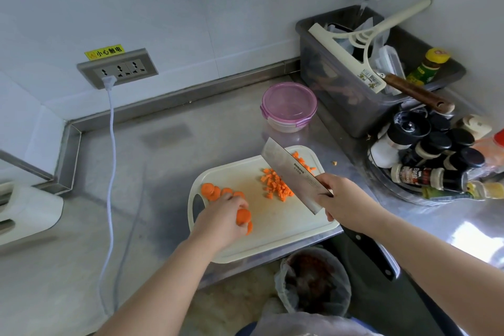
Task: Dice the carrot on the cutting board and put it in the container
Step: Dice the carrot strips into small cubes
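Observation:
A white cutting board (272,229) lies at the counter's front edge. A pile of diced carrot (275,184) sits on its far right part. Round carrot slices (211,190) lie at its far left by the handle hole. My left hand (221,219) pinches a small stack of carrot slices (243,216) near the board's left side. My right hand (342,200) grips a steel cleaver (293,174), its blade raised over the diced pile. A round container with a purple lid (289,106) stands behind the board, lid on.
A grey bin (354,106) with a squeegee and bottles stands at the back right. Spice jars (428,155) crowd a tray on the right. A white cable (110,161) runs from the wall socket across the counter. A lined waste bin (313,281) sits below the counter edge.

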Demonstrator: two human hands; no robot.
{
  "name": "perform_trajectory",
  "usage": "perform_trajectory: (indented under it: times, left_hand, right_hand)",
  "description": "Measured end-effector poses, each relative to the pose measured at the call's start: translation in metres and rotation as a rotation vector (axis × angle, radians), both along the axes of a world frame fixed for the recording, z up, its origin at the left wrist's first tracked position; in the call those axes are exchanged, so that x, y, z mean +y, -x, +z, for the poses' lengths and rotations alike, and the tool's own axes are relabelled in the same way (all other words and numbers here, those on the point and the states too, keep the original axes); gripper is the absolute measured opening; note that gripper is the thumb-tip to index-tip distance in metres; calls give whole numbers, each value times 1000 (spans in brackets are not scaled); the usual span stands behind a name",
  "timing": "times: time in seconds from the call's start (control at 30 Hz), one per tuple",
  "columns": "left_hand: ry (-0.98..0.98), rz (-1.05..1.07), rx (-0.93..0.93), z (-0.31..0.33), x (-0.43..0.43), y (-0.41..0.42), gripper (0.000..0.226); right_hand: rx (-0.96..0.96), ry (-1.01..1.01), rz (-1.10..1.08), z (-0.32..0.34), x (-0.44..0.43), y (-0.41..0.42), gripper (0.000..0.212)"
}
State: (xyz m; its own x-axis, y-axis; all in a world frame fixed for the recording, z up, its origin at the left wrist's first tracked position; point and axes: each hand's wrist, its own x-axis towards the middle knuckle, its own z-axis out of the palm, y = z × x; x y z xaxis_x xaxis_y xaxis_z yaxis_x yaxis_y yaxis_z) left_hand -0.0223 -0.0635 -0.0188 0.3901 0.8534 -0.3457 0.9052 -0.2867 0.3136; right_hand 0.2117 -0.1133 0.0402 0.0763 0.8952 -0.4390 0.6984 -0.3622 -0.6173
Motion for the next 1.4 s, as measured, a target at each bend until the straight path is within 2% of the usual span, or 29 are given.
perform_trajectory:
  times: [0.17, 0.4, 0.53, 0.63, 0.73, 0.87, 0.97, 1.17, 1.4]
  left_hand:
    - [60, -64, 52, -7, -11, 4, 36]
    - [51, -39, 59, -14, -12, -7, 34]
    - [-2, 44, 50, -14, -10, -25, 36]
    - [-51, 146, 51, -15, -10, -36, 35]
    - [-59, 226, 9, -19, -11, -40, 33]
    - [-81, 267, -31, -21, -10, -43, 43]
    - [-94, 262, -60, -21, -7, -47, 43]
    - [-40, 352, -197, -24, -4, -51, 48]
    - [-5, 530, -366, -25, -2, -51, 22]
  right_hand:
    - [5, 5, 23, -5, 2, 5, 26]
    - [24, 5, 27, -10, 4, 9, 18]
    - [-28, 41, 47, -22, 1, 20, 15]
    - [-124, 44, 112, -34, 0, 30, 25]
    - [-183, 26, 163, -47, 0, 42, 31]
    - [-306, 3, 227, -61, -2, 47, 35]
    - [-388, -31, 188, -66, -2, 39, 35]
    - [-337, -52, 203, -66, -3, 41, 32]
    - [-256, -46, 209, -72, -10, 56, 38]
